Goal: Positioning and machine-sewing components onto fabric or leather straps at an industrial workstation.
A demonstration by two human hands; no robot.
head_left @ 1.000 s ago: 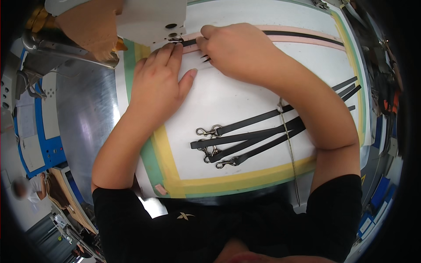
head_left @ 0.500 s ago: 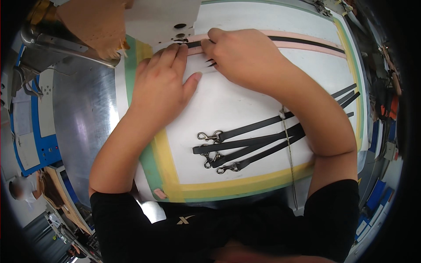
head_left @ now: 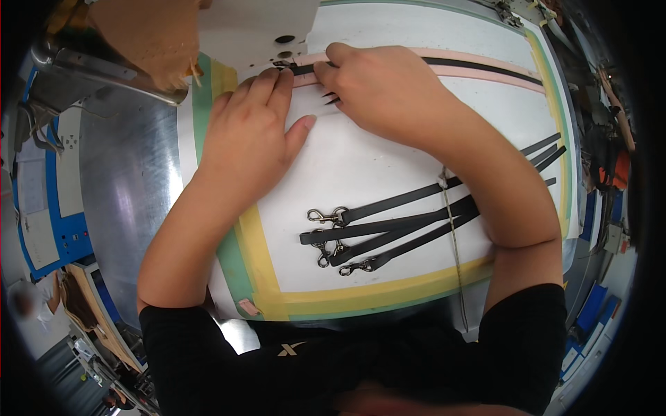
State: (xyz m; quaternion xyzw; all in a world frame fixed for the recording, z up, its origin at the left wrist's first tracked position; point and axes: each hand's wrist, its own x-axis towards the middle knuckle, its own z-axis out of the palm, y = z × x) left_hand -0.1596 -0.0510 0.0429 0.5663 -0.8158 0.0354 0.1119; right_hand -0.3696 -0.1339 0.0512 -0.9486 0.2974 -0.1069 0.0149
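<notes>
A long black strap (head_left: 485, 66) lies between two pink strips (head_left: 513, 84) on the white work surface, its left end under the machine's pale plate. My left hand (head_left: 253, 135) lies beside that plate, fingers stretched out and their tips pressing on the strap's left end; the thumb is apart. Close by on the right, my right hand (head_left: 388, 93) is closed, its index finger and thumb at the strap. A thin dark two-pointed tool (head_left: 331, 99) sticks out from under its curled fingers; its handle is hidden in the palm.
Several black straps (head_left: 395, 204) with metal swivel clips (head_left: 357, 267) lie nearer me, partly beneath my right forearm. A thin cord (head_left: 454, 243) crosses them. The machine head (head_left: 257, 31) overhangs the far left. Yellow and green tape (head_left: 361, 298) edges the surface. A metal table (head_left: 132, 173) is at left.
The whole view has shifted slightly left. Both hands keep nearly the same place at the strap, the right fingers having edged a little toward the left hand.
</notes>
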